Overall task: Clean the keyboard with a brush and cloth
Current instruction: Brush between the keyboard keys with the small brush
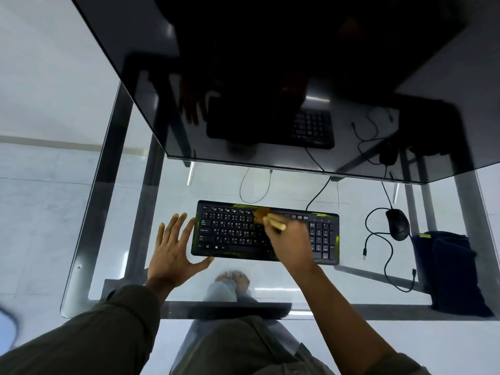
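Observation:
A black keyboard (235,231) with green trim lies flat on the glass table (113,239). My right hand (290,240) is over its middle, closed on a small wooden-handled brush (266,216) whose brown bristles touch the upper key rows. My left hand (173,247) rests flat on the glass with fingers spread, touching the keyboard's left edge. A dark blue cloth (451,269) lies folded at the table's right side, apart from both hands.
A large dark monitor (270,77) leans over the far half of the table. A black mouse (397,223) with a looped cable lies right of the keyboard. The keyboard cable runs back under the monitor. My feet show through the glass.

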`<state>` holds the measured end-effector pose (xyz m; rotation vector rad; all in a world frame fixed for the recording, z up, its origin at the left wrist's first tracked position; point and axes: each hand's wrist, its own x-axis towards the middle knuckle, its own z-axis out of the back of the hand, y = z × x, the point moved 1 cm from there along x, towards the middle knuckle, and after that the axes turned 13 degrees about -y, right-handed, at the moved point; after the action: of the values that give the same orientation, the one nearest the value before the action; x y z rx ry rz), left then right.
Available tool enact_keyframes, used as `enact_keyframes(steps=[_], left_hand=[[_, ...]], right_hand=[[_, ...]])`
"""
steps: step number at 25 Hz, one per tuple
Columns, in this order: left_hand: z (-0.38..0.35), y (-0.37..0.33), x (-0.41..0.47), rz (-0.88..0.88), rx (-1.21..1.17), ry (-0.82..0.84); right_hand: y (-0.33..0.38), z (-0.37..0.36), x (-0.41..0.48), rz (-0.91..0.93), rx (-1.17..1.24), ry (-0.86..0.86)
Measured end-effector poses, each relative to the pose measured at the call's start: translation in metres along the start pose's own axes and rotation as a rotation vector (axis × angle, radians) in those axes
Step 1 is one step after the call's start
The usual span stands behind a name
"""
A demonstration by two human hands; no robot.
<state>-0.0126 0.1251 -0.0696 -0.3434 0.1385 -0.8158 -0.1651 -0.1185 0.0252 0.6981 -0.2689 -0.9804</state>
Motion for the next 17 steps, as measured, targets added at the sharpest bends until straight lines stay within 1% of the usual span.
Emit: enact_keyframes(steps=[1,2,4,5,8,9,11,12,13,14,15,16,17], left_hand=[[0.000,0.001,0.000,-0.002,-0.001,0.001],[0.001,0.001,-0.001,-0.003,-0.001,-0.002],[0.000,0.000,-0.001,-0.002,0.001,0.001],[0.000,0.000,-0.001,-0.001,0.006,0.000],[0.000,0.000,-0.001,-0.006,0.004,-0.003],[0.000,-0.001,-0.001,-0.004,0.005,0.002],[0.001,-0.002,-0.001,-0.004,0.020,0.015],[0.000,-0.002,-0.001,-0.003,0.020,0.012],[0.000,-0.002,-0.001,-0.002,0.018,0.011],[0.001,0.000,-0.001,0.000,0.011,0.014],[0.001,0.000,-0.001,0.001,0.007,0.015],[0.001,-0.001,-0.001,0.001,0.007,0.014],[0.001,-0.002,-0.001,0.000,0.013,0.015]], right_hand=[[0.001,-0.001,-0.004,0.017,0.007,0.064],[0.000,-0.001,-0.007,0.005,0.006,0.079],[-0.005,0.002,-0.007,-0.074,-0.004,-0.027],[-0.008,0.005,-0.007,-0.083,-0.004,-0.037],[-0.011,0.004,-0.013,0.018,0.050,0.187],[-0.011,0.006,-0.014,0.017,0.056,0.167],[-0.013,0.010,-0.010,-0.021,0.048,-0.018],[-0.015,0.011,-0.008,-0.007,0.041,-0.030],[-0.016,0.010,-0.009,0.033,0.043,0.052],[-0.015,0.008,-0.011,0.064,0.054,0.176],[-0.015,0.008,-0.015,0.064,0.063,0.251],[-0.015,0.010,-0.016,0.041,0.060,0.225],[-0.017,0.012,-0.015,0.021,0.055,0.127]])
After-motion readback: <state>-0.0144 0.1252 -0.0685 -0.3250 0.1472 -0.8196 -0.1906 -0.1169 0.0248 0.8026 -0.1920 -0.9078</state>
